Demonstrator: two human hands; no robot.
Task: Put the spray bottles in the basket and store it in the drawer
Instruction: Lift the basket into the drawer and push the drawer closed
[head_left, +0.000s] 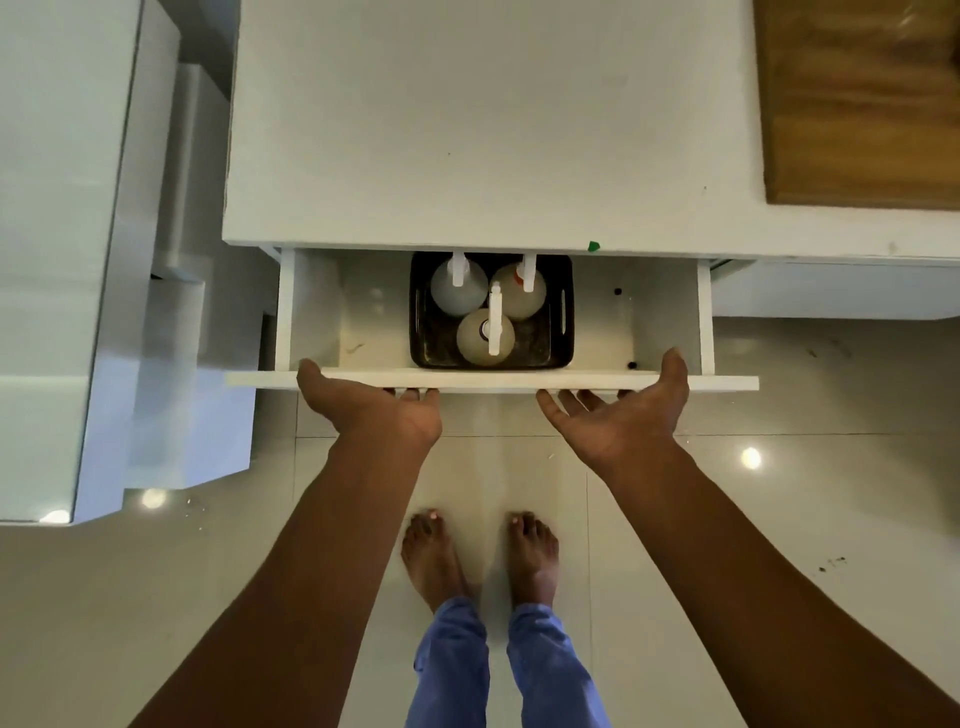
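A white drawer (488, 380) stands partly pulled out from under the white counter. Inside it sits a dark basket (567, 312) holding three upright spray bottles with white triggers: one at the back left (451, 299), one at the back right (519, 304), and one at the front (478, 340). The counter edge hides the basket's back rim. My left hand (374, 410) is on the drawer front's left part, thumb on the top edge and fingers under it. My right hand (628, 415) holds the right part the same way.
The white counter top (467, 130) spans the upper view, with a wooden board (857, 104) at its far right. A white cabinet unit (52, 260) stands to the left. My bare feet (478, 561) are on the glossy tiled floor below the drawer.
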